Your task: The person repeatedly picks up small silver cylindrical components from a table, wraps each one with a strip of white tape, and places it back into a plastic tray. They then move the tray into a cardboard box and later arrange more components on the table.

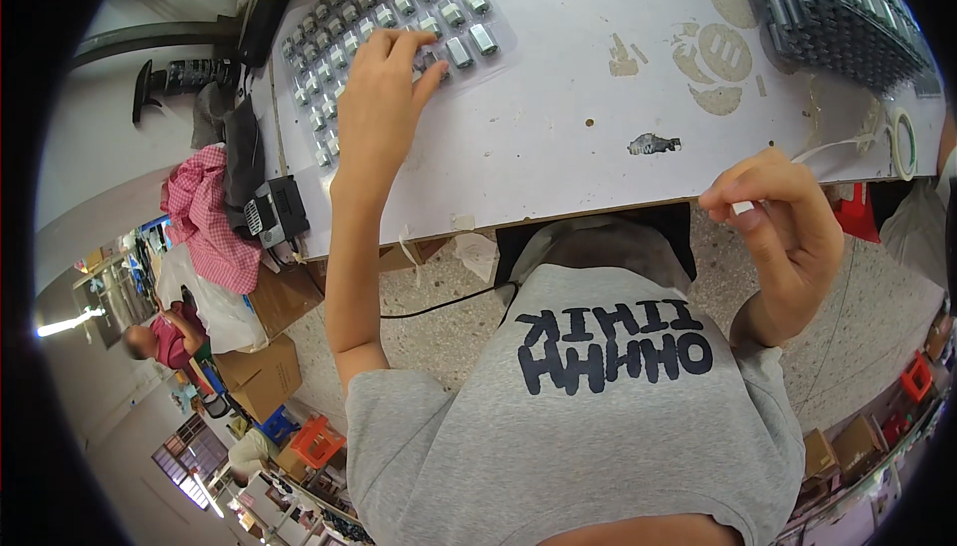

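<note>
My left hand (382, 92) reaches over the clear plastic tray (506, 42) at the far left of the table. Its thumb and index finger close around one of the small silver block-shaped parts in it; the grip is partly hidden by the hand. Rows of similar parts (482, 39) fill the tray. Off the table's front edge at the right, my right hand (783, 227) is raised with its fingers curled. A small white piece (743, 207) is pinched between its thumb and index finger; I cannot tell what kind it is.
Stacked trays of silver parts (837, 22) stand at the far right. Near them, a tape roll (903, 144) sits by the table edge with a white strip trailing. A black box-shaped device (277, 210), a checked pink cloth (207, 217) and a spray bottle (189, 77) are at the left.
</note>
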`<state>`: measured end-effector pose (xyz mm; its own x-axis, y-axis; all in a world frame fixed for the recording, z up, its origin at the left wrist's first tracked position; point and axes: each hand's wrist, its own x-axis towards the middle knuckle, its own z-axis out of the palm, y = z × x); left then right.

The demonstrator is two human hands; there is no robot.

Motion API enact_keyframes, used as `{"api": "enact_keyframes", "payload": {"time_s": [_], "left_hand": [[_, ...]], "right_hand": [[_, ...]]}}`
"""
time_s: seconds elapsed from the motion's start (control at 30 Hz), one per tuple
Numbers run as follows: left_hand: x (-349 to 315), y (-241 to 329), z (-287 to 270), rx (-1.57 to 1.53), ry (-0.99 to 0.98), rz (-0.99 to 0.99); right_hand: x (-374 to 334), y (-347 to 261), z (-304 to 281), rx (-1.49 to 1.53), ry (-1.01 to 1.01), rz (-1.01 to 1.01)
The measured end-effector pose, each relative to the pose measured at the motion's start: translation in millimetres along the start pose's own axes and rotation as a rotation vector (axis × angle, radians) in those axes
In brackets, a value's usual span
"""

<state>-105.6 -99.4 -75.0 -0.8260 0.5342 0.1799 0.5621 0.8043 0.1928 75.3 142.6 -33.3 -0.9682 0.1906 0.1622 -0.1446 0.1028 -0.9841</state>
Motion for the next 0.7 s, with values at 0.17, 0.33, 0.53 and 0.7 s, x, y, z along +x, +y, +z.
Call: {"api": "enact_keyframes", "payload": {"time_s": [0.17,0.33,0.53,0.7], "left_hand": [[-1,6,-8,0.070,-0.067,-0.040],[2,3,-10,0.014,-0.123,-0.033],[-2,9,-18,-0.108,-0.155,-0.064],[-11,10,-26,-0.119,-0.128,-0.118]], "right_hand": [[-3,0,-1,-0.006,-0.010,0.005],[-3,-3,0,0.024,0.057,0.037],[-5,-8,0,0.298,0.016,0.026],[-2,0,-7,0.165,-0.139,-0.323]]}}
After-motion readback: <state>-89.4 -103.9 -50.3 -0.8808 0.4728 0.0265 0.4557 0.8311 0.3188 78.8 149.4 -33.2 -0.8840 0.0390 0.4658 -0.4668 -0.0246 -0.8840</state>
